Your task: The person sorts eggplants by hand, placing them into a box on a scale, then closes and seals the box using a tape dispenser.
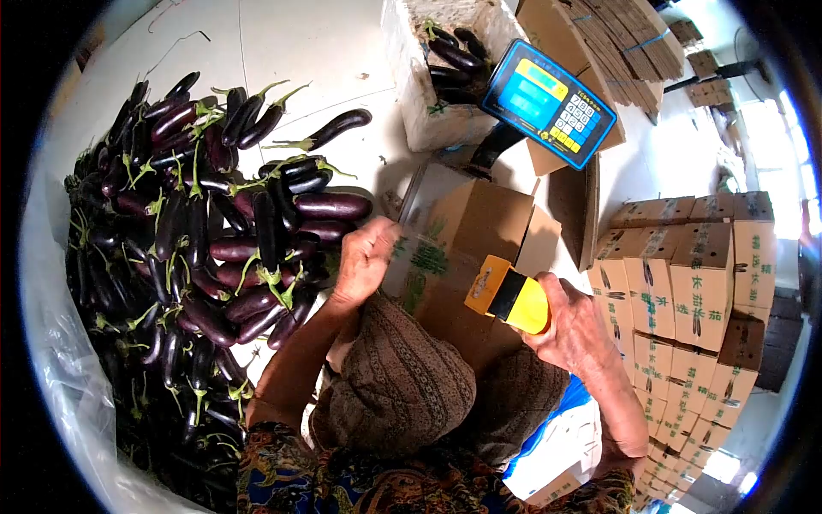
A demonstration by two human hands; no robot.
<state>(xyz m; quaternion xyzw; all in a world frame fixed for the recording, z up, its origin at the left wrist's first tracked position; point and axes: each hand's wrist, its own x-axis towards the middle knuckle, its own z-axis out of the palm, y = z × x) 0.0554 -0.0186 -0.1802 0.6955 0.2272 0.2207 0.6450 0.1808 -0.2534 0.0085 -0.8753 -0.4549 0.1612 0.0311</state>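
A cardboard box with green print lies in front of my knees, beneath the weighing display. My right hand is wrapped round a yellow and black tape dispenser, held above the box's right part. At the box's left side, my left hand has its fingers curled together beside clear film or tape; what they hold, if anything, cannot be made out. A large pile of dark purple eggplants with green stems spreads to the left of my left hand.
A white foam box with eggplants stands at the top centre. Flat cardboard sheets are stacked at the upper right. Printed cartons form a tall stack on the right. Clear plastic sheeting edges the pile.
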